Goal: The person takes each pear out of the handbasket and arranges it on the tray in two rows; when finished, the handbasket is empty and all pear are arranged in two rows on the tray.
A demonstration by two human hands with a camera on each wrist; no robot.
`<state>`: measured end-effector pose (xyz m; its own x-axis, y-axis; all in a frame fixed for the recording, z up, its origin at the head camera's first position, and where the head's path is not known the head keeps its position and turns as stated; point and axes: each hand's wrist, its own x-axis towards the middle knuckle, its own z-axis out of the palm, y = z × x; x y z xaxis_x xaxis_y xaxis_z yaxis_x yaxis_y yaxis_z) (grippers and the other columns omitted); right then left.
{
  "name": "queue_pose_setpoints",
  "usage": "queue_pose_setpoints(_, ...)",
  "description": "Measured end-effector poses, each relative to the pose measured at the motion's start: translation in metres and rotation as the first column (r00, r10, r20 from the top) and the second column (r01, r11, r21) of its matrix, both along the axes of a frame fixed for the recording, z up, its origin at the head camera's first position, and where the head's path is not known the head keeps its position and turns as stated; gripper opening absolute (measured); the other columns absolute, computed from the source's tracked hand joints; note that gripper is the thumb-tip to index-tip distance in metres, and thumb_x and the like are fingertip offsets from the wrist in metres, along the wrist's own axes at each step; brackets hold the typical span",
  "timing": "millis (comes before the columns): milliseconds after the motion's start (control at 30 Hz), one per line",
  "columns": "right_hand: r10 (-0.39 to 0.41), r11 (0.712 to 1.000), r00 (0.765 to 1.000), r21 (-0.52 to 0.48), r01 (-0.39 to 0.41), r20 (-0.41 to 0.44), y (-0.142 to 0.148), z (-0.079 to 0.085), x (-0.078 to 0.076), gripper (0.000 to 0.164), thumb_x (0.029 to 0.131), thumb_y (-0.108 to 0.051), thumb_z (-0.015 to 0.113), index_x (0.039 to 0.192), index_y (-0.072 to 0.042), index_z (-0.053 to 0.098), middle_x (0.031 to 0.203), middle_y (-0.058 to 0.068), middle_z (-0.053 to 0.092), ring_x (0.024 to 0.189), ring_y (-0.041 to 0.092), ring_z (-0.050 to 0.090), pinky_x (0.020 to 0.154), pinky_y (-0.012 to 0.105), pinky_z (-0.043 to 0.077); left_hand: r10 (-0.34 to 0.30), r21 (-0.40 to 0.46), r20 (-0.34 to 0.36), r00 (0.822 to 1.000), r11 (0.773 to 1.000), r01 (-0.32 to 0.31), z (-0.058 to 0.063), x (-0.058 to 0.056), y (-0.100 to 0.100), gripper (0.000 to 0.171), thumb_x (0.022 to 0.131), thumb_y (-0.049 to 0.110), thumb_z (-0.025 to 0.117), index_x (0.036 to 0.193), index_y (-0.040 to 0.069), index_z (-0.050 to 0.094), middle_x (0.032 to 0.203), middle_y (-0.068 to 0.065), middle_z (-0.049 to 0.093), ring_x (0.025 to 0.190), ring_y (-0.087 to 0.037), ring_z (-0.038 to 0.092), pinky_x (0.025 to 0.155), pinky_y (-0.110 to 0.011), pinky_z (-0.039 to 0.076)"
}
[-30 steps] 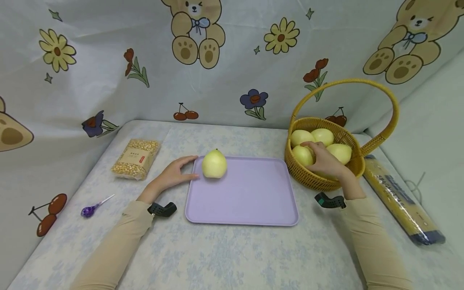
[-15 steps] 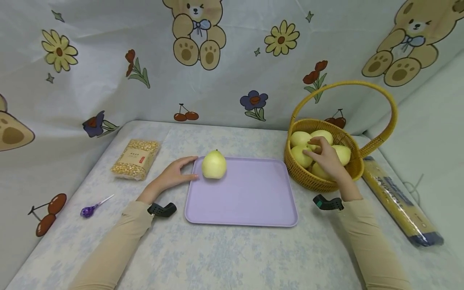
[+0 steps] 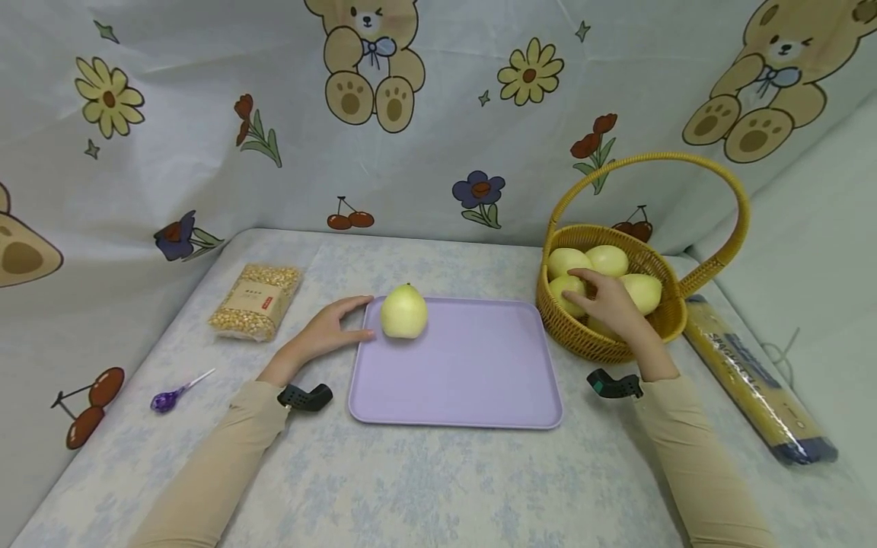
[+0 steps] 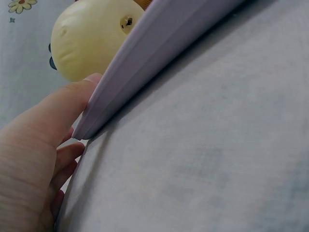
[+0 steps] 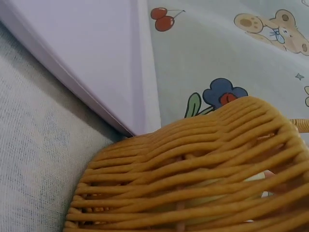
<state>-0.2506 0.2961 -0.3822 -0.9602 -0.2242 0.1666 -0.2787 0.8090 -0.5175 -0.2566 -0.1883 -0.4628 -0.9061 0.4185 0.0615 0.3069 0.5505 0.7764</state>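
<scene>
In the head view a pale purple tray point(image 3: 455, 373) lies mid-table, bearing one yellow-green pear point(image 3: 404, 312) near its far left corner. My left hand point(image 3: 329, 329) touches the tray's left edge, fingers spread; the left wrist view shows the thumb point(image 4: 72, 104) on the rim beside the pear point(image 4: 91, 36). At the right, my right hand point(image 3: 612, 306) reaches into a woven basket point(image 3: 582, 335) holding several pears. Its thumb and forefinger grip the front left pear point(image 3: 563, 289). The right wrist view is filled by the basket's side point(image 5: 193, 169), which hides the fingers.
A bag of corn kernels point(image 3: 256, 301) and a purple lollipop point(image 3: 167, 399) lie on the left. A long yellow packet point(image 3: 760, 380) lies right of the basket. The basket's tall handle point(image 3: 740, 198) arches above it, close to the patterned backdrop point(image 3: 438, 137).
My right hand rises slightly off the front left pear, shifts, then comes back down leftward with thumb and forefinger around it. The left hand, tray and tray pear stay in place.
</scene>
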Motion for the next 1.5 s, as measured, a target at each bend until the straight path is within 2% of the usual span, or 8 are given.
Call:
queue_pose_setpoints(200,0.077,0.996,0.995,0.041,-0.080,0.070,0.001,-0.001,0.000,0.070,0.080,-0.007,0.071,0.141,0.003,0.038,0.140,0.027,0.046,0.116,0.041,0.051,0.097,0.055,0.043,0.003,0.002,0.004,1.000,1.000,-0.003,0.000,0.001,-0.001,0.074,0.081,0.036,0.075,0.143,0.013,0.043,0.150,-0.012,0.041,0.143,-0.032,0.031,0.119,-0.052,0.022)
queue_pose_setpoints(400,-0.006,0.996,0.997,-0.092,0.013,0.073,0.004,0.001,-0.001,0.081,0.078,-0.010,0.077,0.145,-0.001,0.032,0.143,0.027,0.041,0.126,0.048,0.043,0.100,0.061,0.040,0.007,-0.005,0.007,1.000,1.000,-0.007,-0.002,0.000,-0.001,0.073,0.081,0.041,0.074,0.143,0.015,0.043,0.150,-0.008,0.041,0.143,-0.030,0.031,0.119,-0.051,0.023)
queue_pose_setpoints(567,-0.135,0.966,0.991,-0.226,0.126,-0.024,0.002,0.016,0.007,0.081,0.077,-0.021,0.080,0.143,-0.004,0.036,0.141,0.023,0.042,0.114,0.039,0.049,0.083,0.039,0.047,0.004,0.000,0.007,1.000,1.000,-0.004,-0.003,-0.001,-0.002,0.073,0.081,0.041,0.074,0.143,0.015,0.043,0.150,-0.008,0.041,0.143,-0.029,0.031,0.119,-0.051,0.023)
queue_pose_setpoints(767,-0.234,0.911,0.965,-0.373,0.176,-0.117,-0.025,0.038,0.023,0.075,0.077,-0.016,0.079,0.141,-0.009,0.040,0.130,0.006,0.048,0.100,0.005,0.043,0.074,0.017,0.039,0.013,-0.007,0.013,1.000,1.000,-0.013,-0.001,0.000,-0.004,0.073,0.082,0.040,0.074,0.143,0.015,0.043,0.150,-0.008,0.041,0.143,-0.029,0.031,0.119,-0.051,0.023)
queue_pose_setpoints(900,-0.180,0.889,0.980,-0.440,0.125,-0.084,-0.052,0.044,0.032,0.073,0.078,-0.011,0.076,0.141,-0.010,0.039,0.128,0.001,0.049,0.100,-0.001,0.043,0.076,0.018,0.039,0.001,-0.006,0.007,1.000,1.000,-0.001,0.000,0.001,-0.003,0.074,0.081,0.040,0.074,0.143,0.014,0.043,0.150,-0.009,0.041,0.143,-0.031,0.031,0.119,-0.052,0.023)
queue_pose_setpoints(1133,-0.020,0.913,1.000,-0.407,0.027,0.022,-0.102,0.029,0.023,0.070,0.079,-0.014,0.076,0.139,-0.011,0.041,0.129,0.022,0.056,0.093,0.020,0.053,0.071,0.019,0.046,0.011,-0.010,0.007,1.000,1.000,-0.011,-0.001,0.000,-0.001,0.074,0.081,0.041,0.075,0.143,0.015,0.043,0.150,-0.008,0.042,0.143,-0.029,0.032,0.119,-0.049,0.024)
queue_pose_setpoints(1300,0.059,0.926,0.990,-0.378,-0.005,0.131,-0.132,0.010,0.011,0.065,0.078,-0.018,0.076,0.134,-0.006,0.044,0.126,0.025,0.060,0.101,0.033,0.059,0.075,0.030,0.051,0.013,-0.013,0.006,1.000,1.000,-0.012,-0.002,-0.001,-0.001,0.075,0.081,0.042,0.074,0.143,0.016,0.043,0.150,-0.007,0.042,0.143,-0.028,0.032,0.119,-0.049,0.024)
queue_pose_setpoints(1500,0.045,0.949,0.963,-0.312,0.042,0.267,-0.153,-0.013,0.004,0.067,0.080,-0.029,0.074,0.135,-0.006,0.043,0.127,0.026,0.058,0.112,0.037,0.060,0.089,0.044,0.053,0.012,-0.017,-0.005,1.000,1.000,-0.012,-0.003,-0.001,-0.002,0.074,0.081,0.042,0.074,0.143,0.016,0.044,0.149,-0.007,0.042,0.142,-0.028,0.033,0.119,-0.049,0.024)
